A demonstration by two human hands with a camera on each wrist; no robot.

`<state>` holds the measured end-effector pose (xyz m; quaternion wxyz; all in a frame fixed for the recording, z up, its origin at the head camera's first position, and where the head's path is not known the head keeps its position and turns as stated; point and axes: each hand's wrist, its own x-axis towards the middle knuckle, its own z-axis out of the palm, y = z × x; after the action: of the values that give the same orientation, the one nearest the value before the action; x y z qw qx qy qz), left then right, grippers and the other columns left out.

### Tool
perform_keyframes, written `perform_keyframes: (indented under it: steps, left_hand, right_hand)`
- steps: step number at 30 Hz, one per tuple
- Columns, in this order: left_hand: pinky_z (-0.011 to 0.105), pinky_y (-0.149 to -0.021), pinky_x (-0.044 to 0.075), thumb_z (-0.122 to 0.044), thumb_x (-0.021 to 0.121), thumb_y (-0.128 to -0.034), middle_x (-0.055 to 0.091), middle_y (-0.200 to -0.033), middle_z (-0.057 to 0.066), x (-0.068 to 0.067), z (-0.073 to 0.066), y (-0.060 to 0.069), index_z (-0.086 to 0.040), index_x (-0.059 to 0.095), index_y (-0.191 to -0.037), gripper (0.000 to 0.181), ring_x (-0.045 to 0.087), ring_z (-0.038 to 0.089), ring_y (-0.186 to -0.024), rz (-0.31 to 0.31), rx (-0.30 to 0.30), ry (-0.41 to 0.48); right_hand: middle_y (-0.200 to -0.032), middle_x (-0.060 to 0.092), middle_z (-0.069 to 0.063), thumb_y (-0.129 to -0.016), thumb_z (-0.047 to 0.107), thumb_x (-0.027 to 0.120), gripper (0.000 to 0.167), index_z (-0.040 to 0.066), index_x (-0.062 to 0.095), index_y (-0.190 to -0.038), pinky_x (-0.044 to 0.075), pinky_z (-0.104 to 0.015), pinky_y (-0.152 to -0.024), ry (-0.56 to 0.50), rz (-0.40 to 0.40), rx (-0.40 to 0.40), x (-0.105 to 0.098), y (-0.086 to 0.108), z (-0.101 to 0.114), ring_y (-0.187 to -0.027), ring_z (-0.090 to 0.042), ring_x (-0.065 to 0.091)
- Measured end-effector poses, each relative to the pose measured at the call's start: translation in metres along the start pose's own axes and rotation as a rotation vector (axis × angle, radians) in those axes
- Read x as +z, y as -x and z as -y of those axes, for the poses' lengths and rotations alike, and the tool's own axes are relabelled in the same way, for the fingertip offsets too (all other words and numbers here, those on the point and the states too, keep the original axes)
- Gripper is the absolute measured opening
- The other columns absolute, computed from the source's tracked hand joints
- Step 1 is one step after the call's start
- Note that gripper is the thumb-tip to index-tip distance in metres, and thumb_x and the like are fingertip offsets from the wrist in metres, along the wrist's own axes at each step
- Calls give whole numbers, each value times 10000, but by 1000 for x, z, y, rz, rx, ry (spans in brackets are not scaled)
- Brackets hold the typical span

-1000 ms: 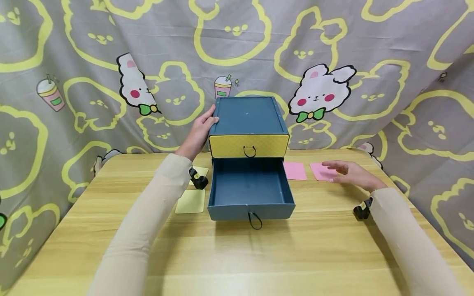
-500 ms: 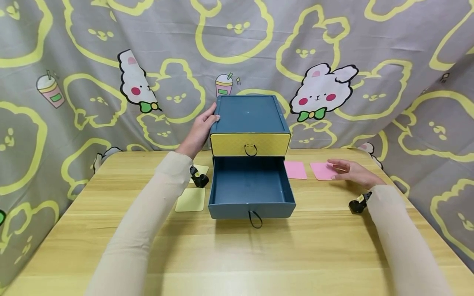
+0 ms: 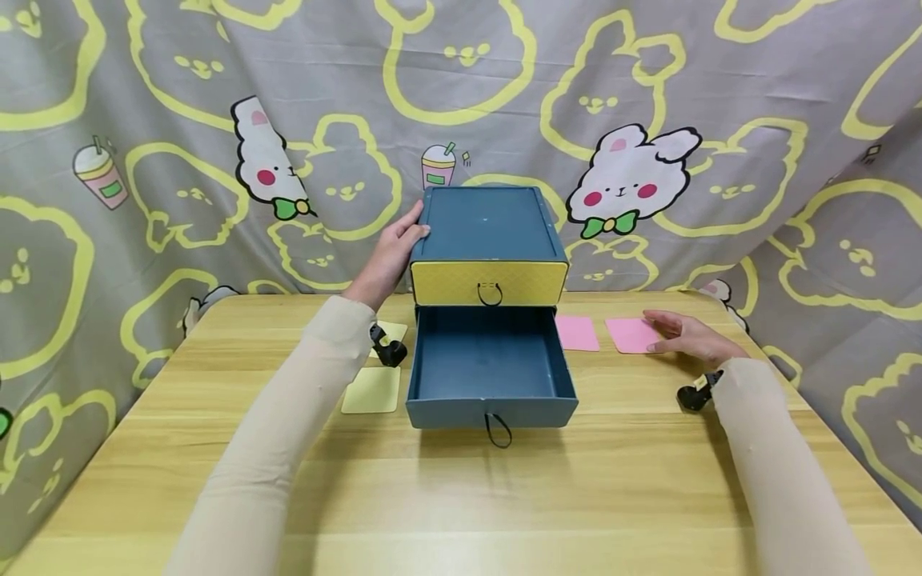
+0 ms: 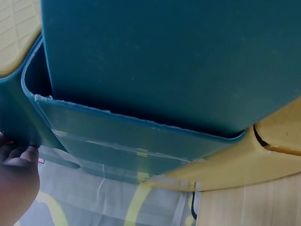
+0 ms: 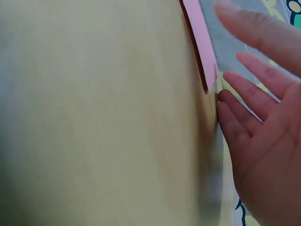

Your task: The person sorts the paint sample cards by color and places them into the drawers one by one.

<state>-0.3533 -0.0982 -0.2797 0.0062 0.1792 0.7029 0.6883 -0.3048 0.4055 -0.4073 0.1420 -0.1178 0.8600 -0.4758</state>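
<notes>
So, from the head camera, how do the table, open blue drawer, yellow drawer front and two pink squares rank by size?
1. Table
2. Open blue drawer
3. Yellow drawer front
4. Left pink square and right pink square: too alike to rank

blue casing (image 3: 490, 224): smooth, plastic-looking | tabletop (image 3: 461, 496): glossy wood-grain | backdrop (image 3: 331, 72): creased matt cloth | pink squares (image 3: 628, 334): matt, paper-like

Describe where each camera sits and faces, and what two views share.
Head: on the head, facing forward and down at a blue boxy drawer unit on a pale wooden table; left hand, right hand, beige sleeves show.
Left wrist: on that wrist, facing the drawer unit closely; left hand partly shows.
Right wrist: on that wrist, facing along the table; right hand shows.
Head and right wrist share a flat pink square.
</notes>
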Motion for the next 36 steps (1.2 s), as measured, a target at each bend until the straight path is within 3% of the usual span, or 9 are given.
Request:
perform_keyframes:
  steps: [4,7,9,19,23,25,27,31,36]
  left_hand:
    - [271,-1138,165,-170,468,-955,125,-1577,-67,-1,1,-1,-154,204,-1511,615,88,70,-1428,10,-2,15]
    - [281,-1143,156,-163,461,-957,105,-1581,-54,-1,0,-1,-151,193,-1512,616,75,82,-1432,25,1,20]
    - [283,-1142,160,-161,456,-961,101,-1582,-52,0,0,0,-150,188,-1513,613,76,82,-1432,31,5,25]
    - [259,-1136,166,-168,463,-959,135,-1577,-64,1,1,1,-145,215,-1508,603,93,58,-1425,10,22,31]
    - [263,-1139,158,-173,468,-959,138,-1576,-66,1,1,1,-143,220,-1507,603,91,61,-1426,9,22,31]
    - [263,-1139,158,-172,468,-959,135,-1577,-61,1,1,1,-142,219,-1508,603,89,62,-1427,10,19,33]
    - [265,-1140,158,-170,464,-960,127,-1580,-53,1,1,1,-138,211,-1509,606,86,66,-1429,14,18,37]
    - [272,-1136,176,-165,463,-957,124,-1581,-46,1,1,1,-124,199,-1512,615,93,73,-1429,12,15,53]
    - [277,-1142,157,-160,457,-958,111,-1585,-25,1,0,2,-112,195,-1511,614,81,77,-1431,16,22,51]
  right_hand:
    - [-1526,76,-280,-823,37,683,877,-99,107,-1471,159,-276,-1132,-19,14,11,0,0,-3,-1391,-433,39]
    - [-1527,57,-283,-811,49,703,909,-95,98,-1473,210,-88,-1039,7,25,9,-1,-1,-5,-1392,-427,20]
    - [-1526,50,-287,-804,54,713,926,-96,91,-1473,230,-32,-973,25,36,3,-2,-1,-6,-1390,-428,16]
    - [-1507,96,-321,-813,106,720,886,-100,156,-1465,224,-8,-931,164,55,-43,-4,-6,-10,-1371,-477,64]
    - [-1509,134,-304,-805,151,736,892,-89,185,-1465,209,-206,-1098,188,17,-22,-2,-5,-10,-1379,-461,94]
    - [-1507,163,-294,-802,171,742,896,-83,196,-1466,197,-311,-1123,184,-7,-9,-1,-4,-10,-1382,-449,108]
    - [-1507,187,-282,-802,184,745,898,-73,201,-1469,215,-273,-1115,166,-30,7,0,-2,-11,-1386,-433,122]
    - [-1501,200,-285,-821,169,727,874,-81,194,-1467,279,-56,-975,101,-48,15,1,-1,-12,-1383,-422,137]
    - [-1480,235,-303,-826,171,720,839,-113,230,-1444,321,-20,-893,129,-57,-3,2,2,-3,-1352,-441,212]
